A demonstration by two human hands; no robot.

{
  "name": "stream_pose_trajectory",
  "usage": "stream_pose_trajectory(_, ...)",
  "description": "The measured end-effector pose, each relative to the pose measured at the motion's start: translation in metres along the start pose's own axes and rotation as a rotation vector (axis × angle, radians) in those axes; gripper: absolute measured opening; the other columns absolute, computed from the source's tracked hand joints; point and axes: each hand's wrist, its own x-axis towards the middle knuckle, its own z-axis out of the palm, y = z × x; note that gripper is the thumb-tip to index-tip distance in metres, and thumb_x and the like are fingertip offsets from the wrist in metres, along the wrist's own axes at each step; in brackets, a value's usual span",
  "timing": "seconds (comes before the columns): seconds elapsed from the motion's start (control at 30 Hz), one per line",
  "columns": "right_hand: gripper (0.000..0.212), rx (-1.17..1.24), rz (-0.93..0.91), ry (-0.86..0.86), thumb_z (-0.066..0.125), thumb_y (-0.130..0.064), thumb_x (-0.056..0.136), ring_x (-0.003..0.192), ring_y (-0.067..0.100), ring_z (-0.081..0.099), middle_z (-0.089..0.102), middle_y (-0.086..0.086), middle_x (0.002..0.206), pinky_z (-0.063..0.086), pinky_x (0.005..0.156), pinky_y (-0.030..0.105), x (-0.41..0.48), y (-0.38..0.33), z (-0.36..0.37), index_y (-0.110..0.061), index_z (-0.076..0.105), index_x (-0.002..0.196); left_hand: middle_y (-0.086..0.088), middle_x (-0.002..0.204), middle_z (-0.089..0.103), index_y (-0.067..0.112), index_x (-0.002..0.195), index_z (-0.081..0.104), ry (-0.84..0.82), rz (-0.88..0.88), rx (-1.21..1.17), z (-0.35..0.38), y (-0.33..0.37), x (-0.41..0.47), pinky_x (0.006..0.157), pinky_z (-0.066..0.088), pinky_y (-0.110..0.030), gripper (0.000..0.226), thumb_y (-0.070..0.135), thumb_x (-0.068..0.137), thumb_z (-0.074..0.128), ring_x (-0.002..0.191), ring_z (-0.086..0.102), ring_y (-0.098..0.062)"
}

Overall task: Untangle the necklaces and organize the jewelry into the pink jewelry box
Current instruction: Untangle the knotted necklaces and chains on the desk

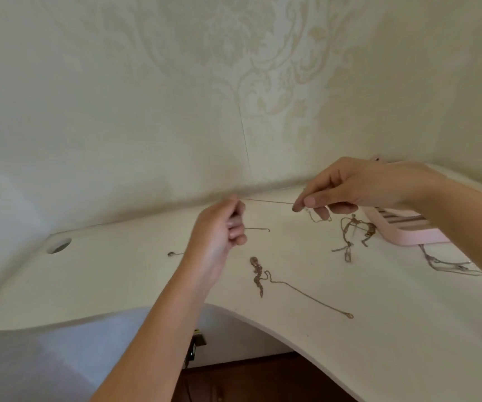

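Head view: left hand and right hand each pinch a thin chain, taut between them above the tabletop.

A person's bare left hand and bare right hand are pictured from a head-worn camera. Both are shown uncovered. So are the slender left forearm, seen from the wrist down to the bottom edge of the frame, and the right forearm, which is cut off by the right edge. The one nail plainly seen, on the right hand's thumb, is short, rounded and plain. Finer detail of the fingers is softened by blur.
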Motion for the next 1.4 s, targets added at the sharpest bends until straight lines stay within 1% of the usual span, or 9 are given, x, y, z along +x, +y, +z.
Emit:
stream_pose_trajectory(0.33,0.014,0.018,0.062,0.091,0.069,-0.026,0.081,0.049,0.01,0.038,0.057,-0.004,0.065,0.032,0.048,0.013,-0.036,0.015,-0.003,-0.016,0.078,0.084,0.01,0.047,0.028,0.015,0.071,0.049,0.23,-0.025,-0.304,-0.031,0.004,0.001,0.036,0.022,-0.014,0.034,0.025,0.102,0.041,0.037,0.025,-0.003)
stream_pose_trajectory(0.5,0.015,0.005,0.019,0.102,0.068,-0.032,0.08,0.06,0.021,0.033,0.055,0.004,0.073,0.028,0.05,0.019,-0.051,0.016,-0.015,-0.022,0.078,0.085,0.01,0.043,0.028,0.015,0.073,0.05,0.333,0.02,-0.439,-0.05,0.015,-0.008,0.034,0.019,-0.012,0.031,0.026,0.101,0.044,0.033,0.025,-0.004)
stream_pose_trajectory(0.67,0.019,0.03,0.024,0.162,0.064,-0.028,0.087,0.049,0.009,0.03,0.04,-0.004,0.056,0.027,0.044,0.01,-0.057,0.02,-0.018,-0.012,0.073,0.081,0.01,0.04,0.028,0.018,0.069,0.049,0.345,-0.004,-0.722,-0.075,0.013,-0.021,0.032,0.021,-0.013,0.033,0.022,0.101,0.04,0.03,0.026,-0.004)
stream_pose_trajectory(0.8,0.053,0.188,-0.042,0.135,0.078,-0.063,0.059,0.049,0.01,0.023,0.034,-0.006,0.055,0.024,0.044,0.014,-0.068,0.027,-0.038,-0.013,0.074,0.078,0.007,0.041,0.032,0.013,0.056,0.056,0.389,-0.056,-1.055,-0.106,0.002,-0.04,0.033,0.024,-0.012,0.044,0.015,0.097,0.039,0.03,0.029,-0.004)
stream_pose_trajectory(0.9,0.067,0.242,-0.054,0.126,0.084,-0.067,0.041,0.047,0.007,0.024,0.038,-0.007,0.056,0.023,0.043,0.015,-0.08,0.034,-0.054,-0.014,0.076,0.081,0.004,0.041,0.033,0.012,0.064,0.053,0.43,-0.071,-1.128,-0.12,0.0,-0.056,0.033,0.024,-0.01,0.019,0.002,0.075,0.042,0.029,0.031,-0.007)
stream_pose_trajectory(0.97,0.069,0.258,-0.062,0.096,0.086,-0.065,0.039,0.044,0.006,0.025,0.04,-0.005,0.058,0.024,0.041,0.013,-0.088,0.038,-0.059,-0.012,0.076,0.083,0.002,0.043,0.036,0.007,0.068,0.055,0.43,-0.07,-1.169,-0.128,0.001,-0.067,0.033,0.025,-0.011,0.02,-0.003,0.071,0.037,0.028,0.032,-0.009)
stream_pose_trajectory(1.23,0.068,0.502,-0.083,0.145,0.092,-0.054,0.036,0.04,0.005,0.027,0.041,-0.004,0.057,0.023,0.037,0.013,-0.101,0.058,-0.065,-0.008,0.071,0.081,-0.009,0.072,0.06,-0.006,0.105,0.053,0.533,0.061,-1.246,-0.138,0.006,-0.085,0.048,0.044,-0.013,0.028,-0.005,0.1,0.025,0.053,0.051,-0.008)
stream_pose_trajectory(1.33,0.067,0.532,-0.105,0.18,0.094,-0.051,0.032,0.043,0.006,0.037,0.049,-0.002,0.059,0.031,0.039,0.013,-0.101,0.059,-0.066,-0.008,0.073,0.078,-0.012,0.093,0.063,-0.01,0.104,0.054,0.469,0.003,-1.004,-0.129,0.015,-0.088,0.058,0.05,-0.016,0.026,-0.018,0.089,0.034,0.067,0.061,-0.01)
stream_pose_trajectory(1.4,0.071,0.538,-0.156,0.252,0.094,-0.052,0.031,0.05,0.007,0.049,0.059,-0.001,0.063,0.04,0.045,0.014,-0.101,0.057,-0.067,-0.007,0.074,0.083,-0.01,0.089,0.066,-0.007,0.101,0.056,0.426,-0.112,-0.674,-0.117,0.024,-0.091,0.053,0.051,-0.014,0.022,-0.015,0.09,0.038,0.058,0.065,-0.008)
